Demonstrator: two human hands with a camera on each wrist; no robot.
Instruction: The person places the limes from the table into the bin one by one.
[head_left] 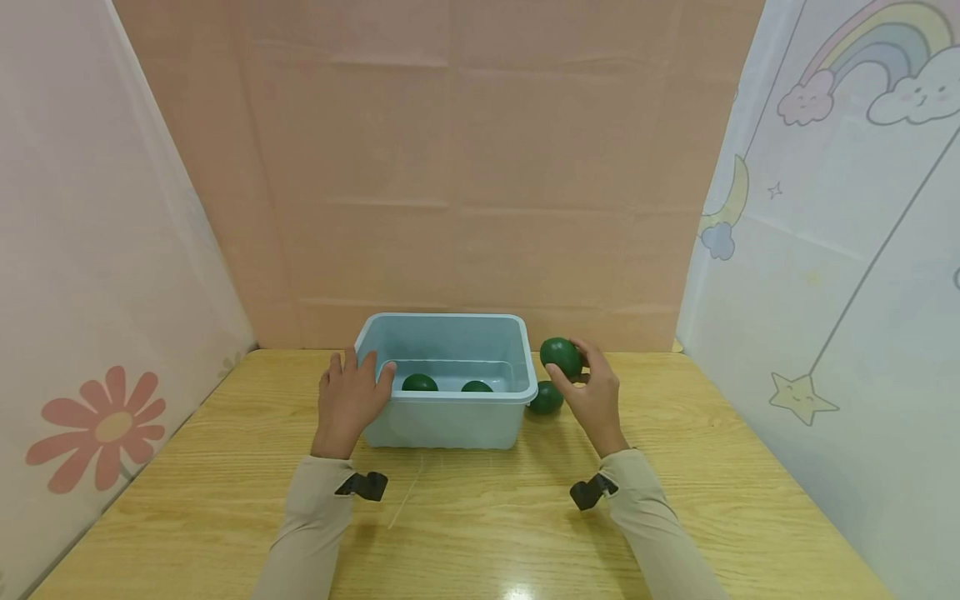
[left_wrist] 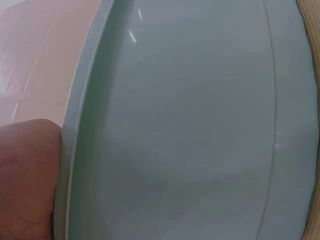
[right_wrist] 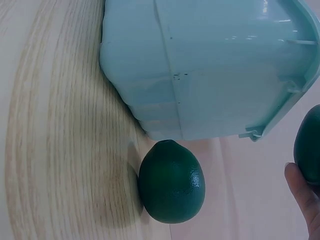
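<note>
A pale blue plastic bin stands on the table, with two dark green oval fruits, one on the left and one on the right, showing inside over its front rim. My left hand rests at the bin's left front corner, fingers spread and relaxed. In the left wrist view, part of that hand lies against the rim. My right hand holds another glossy green fruit between thumb and fingers, raised to the right of the bin. Below it, a further green fruit sits on the table beside the bin.
The wooden table runs back to an upright tan sheet. Patterned white cloths hang at the left and right sides. Each sleeved wrist wears a black strap mount, left and right.
</note>
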